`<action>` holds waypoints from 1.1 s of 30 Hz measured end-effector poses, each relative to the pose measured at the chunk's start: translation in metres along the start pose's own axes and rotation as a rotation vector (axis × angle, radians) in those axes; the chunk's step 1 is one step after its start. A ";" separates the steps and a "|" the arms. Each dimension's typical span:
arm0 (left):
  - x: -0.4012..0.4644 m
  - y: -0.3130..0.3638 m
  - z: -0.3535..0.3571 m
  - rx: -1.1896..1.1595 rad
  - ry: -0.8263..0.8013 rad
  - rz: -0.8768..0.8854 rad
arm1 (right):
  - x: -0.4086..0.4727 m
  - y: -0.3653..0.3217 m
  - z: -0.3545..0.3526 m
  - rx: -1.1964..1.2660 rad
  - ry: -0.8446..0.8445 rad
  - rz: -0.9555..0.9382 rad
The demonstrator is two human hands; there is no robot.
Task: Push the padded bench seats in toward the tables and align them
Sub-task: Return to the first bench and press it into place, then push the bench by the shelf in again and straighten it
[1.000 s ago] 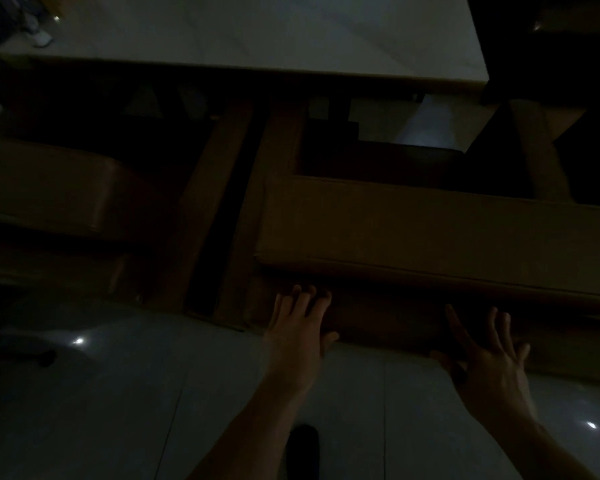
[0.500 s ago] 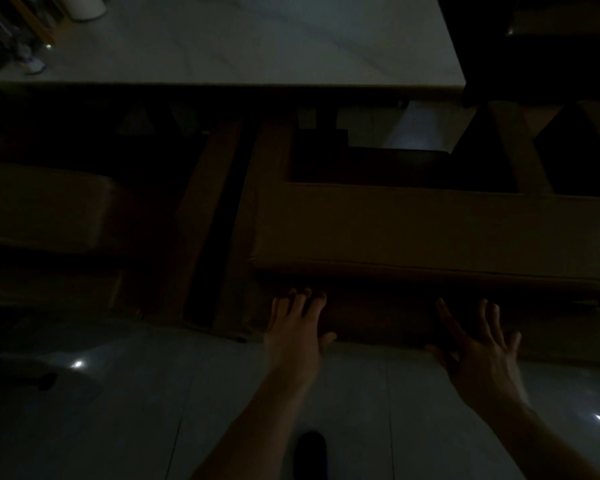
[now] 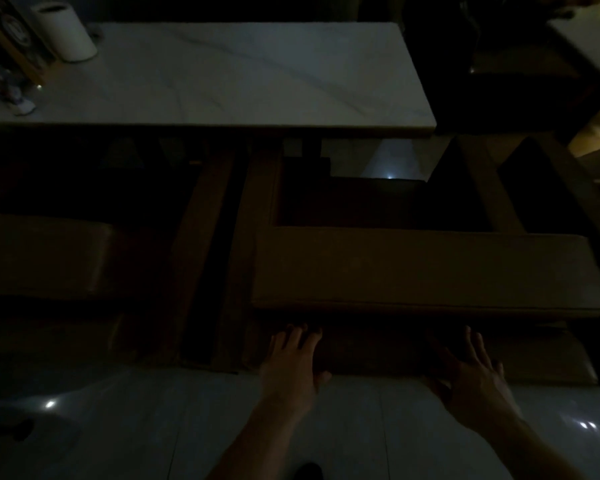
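The padded bench (image 3: 426, 268) lies across the centre right of the frame, its long cushion running left to right below the near edge of the white table (image 3: 243, 81) that fills the upper middle. A dark gap separates the cushion from the table edge, so the seat does not look fully pushed in. Both hands are flat against the bench's dark front panel, just under the cushion's lip. The left hand (image 3: 291, 365) sits near the bench's left end with its fingers (image 3: 297, 336) slightly spread and pointing up the frame; the right hand (image 3: 471, 372) is toward the middle, fingers (image 3: 473, 344) fanned apart. Neither hand grips anything; both look like open palms set to shove.

The main risk seems to be a skewed push. Both hands are left of the bench's midpoint, so the right end may lag and the seat swing out of line with the table. The wooden beams (image 3: 201, 251) running up the frame just left of the bench could catch its left corner if it drifts that way. A second bench (image 3: 42, 254) at centre left sits near those beams, and the two seats may end up out of line. The glossy tiled floor (image 3: 118, 427) at the bottom could let the bench slide suddenly. The scene is very dark, so contact points are hard to confirm. A white roll (image 3: 65, 31) stands at upper left, well apart.
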State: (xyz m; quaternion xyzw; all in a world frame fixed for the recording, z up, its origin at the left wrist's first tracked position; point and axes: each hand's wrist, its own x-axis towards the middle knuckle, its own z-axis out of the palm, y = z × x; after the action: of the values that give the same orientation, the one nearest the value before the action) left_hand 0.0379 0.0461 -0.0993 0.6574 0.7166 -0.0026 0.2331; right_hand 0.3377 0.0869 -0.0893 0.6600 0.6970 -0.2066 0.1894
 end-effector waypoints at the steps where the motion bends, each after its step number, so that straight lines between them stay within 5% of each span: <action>1: 0.000 0.000 -0.006 0.002 -0.046 0.003 | -0.002 0.000 -0.005 0.015 -0.030 0.003; 15: -0.038 0.090 -0.083 0.063 -0.230 0.070 | -0.081 0.056 -0.078 0.205 0.013 -0.017; 33: -0.096 0.450 -0.073 0.067 -0.096 0.355 | -0.218 0.351 -0.139 0.297 0.262 0.127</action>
State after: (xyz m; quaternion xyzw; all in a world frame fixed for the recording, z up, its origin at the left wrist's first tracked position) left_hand 0.4409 0.0396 0.1348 0.7800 0.5770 -0.0165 0.2418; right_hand 0.7019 -0.0063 0.1314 0.7444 0.6347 -0.2071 0.0104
